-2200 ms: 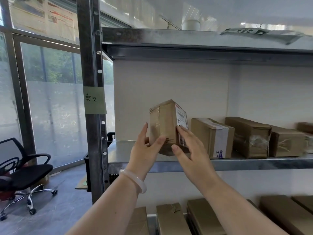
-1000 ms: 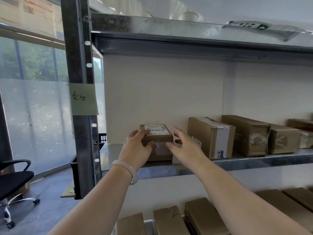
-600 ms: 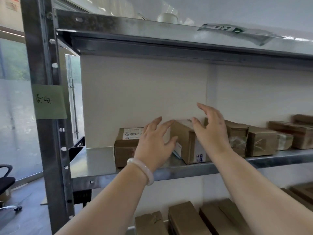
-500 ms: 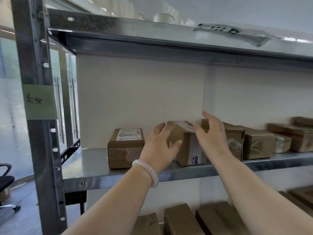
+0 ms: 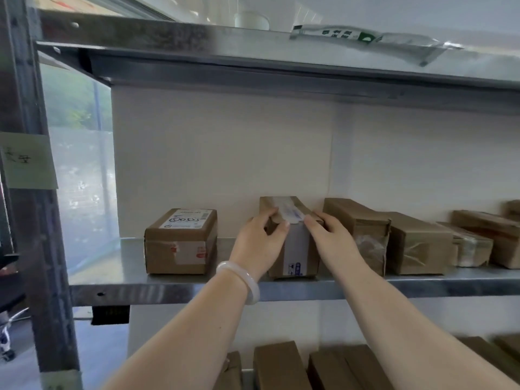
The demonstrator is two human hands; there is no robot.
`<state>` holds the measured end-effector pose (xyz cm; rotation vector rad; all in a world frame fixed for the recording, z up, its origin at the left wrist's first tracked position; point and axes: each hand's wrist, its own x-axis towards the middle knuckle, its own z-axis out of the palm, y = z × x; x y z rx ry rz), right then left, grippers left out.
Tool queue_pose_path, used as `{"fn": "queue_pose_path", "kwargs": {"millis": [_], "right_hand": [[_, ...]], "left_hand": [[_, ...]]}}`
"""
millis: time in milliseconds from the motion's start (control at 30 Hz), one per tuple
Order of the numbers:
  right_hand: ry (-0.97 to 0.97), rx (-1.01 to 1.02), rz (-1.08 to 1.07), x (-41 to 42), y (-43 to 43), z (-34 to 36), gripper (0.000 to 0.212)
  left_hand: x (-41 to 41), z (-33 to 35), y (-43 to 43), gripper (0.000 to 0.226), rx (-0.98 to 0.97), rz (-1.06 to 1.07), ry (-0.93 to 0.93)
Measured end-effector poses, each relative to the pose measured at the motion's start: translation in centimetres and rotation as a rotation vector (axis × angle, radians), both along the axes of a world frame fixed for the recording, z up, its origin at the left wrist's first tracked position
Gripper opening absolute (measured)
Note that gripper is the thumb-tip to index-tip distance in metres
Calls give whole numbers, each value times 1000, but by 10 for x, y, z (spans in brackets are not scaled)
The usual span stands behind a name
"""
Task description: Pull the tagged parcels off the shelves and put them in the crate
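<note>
A brown cardboard parcel with a white taped label [image 5: 295, 249] stands on the metal shelf [image 5: 174, 289]. My left hand [image 5: 259, 243] clasps its left side and my right hand [image 5: 333, 237] clasps its right side, fingertips over the top front edge. Left of it, apart from my hands, sits another brown parcel [image 5: 181, 244] with a white label on top. No crate is in view.
More brown boxes [image 5: 416, 243] line the shelf to the right. Further boxes [image 5: 278, 367] lie on the shelf below. A steel upright [image 5: 36, 249] with a green note [image 5: 26, 160] stands at the left. A plastic packet [image 5: 365, 42] overhangs the upper shelf.
I set the first parcel down on the shelf's left part and let go. Both hands moved right and closed around the parcel beside it. The view has shifted right.
</note>
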<state>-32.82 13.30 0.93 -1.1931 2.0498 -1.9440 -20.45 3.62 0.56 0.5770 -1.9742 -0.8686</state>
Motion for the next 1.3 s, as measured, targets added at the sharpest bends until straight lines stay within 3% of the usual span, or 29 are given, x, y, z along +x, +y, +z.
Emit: {"fn": "queue_pose_path", "kwargs": {"millis": [133,400,567,700,833,933,1000,1100,1167,1233,1300], "right_hand": [[57,-90,104,3,9,1,44],[449,-108,156,17,20,-8,53],[375,-72,236,9,21,-8,42],[355,-76,89,-3,22,-11,54],[161,-29,50,-9,20,-10,72],[-127,-57,268,-5,20,-12,52],[-200,-89,323,-3,19,-15,45],[-175,-149,318,0,18,-16,38],[-140,-183,317,3,19,-15,31],[-84,-203,322,9,20,-14,33],[-36,-206,297,15,21,-15,41]], "left_hand": [[3,10,4,42,10,42,47],[0,18,14,77,103,90,79],[4,9,10,73,171,73,146],[9,0,13,67,216,43,210],[14,-11,11,70,374,-107,368],[16,-16,11,72,436,-211,417],[16,-19,10,63,456,-236,397],[19,-19,12,49,418,-220,353],[19,-19,10,42,316,-58,330],[20,-21,6,36,173,111,287],[23,-21,7,40,100,93,289]]}}
